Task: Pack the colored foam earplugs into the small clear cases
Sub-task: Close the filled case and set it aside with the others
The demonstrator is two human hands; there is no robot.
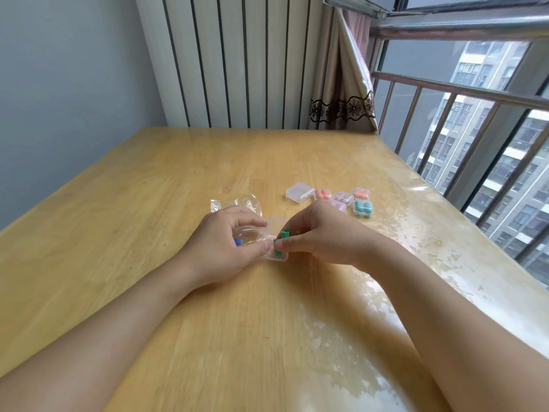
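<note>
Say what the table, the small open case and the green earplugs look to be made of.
Table: looks like light wood under a glossy coat or clear cover; grain lines and window glare show.
Open case: clear hard plastic, it seems; the table shows through its walls.
Green earplugs: probably foam; matte, no shine, stubby cylinders.

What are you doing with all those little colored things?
A person is packing foam earplugs into small clear cases. The right hand pinches a green earplug over an open case where another green one already sits. The left hand holds a clear bag with a blue earplug inside. Filled cases sit farther back on the table.
</note>
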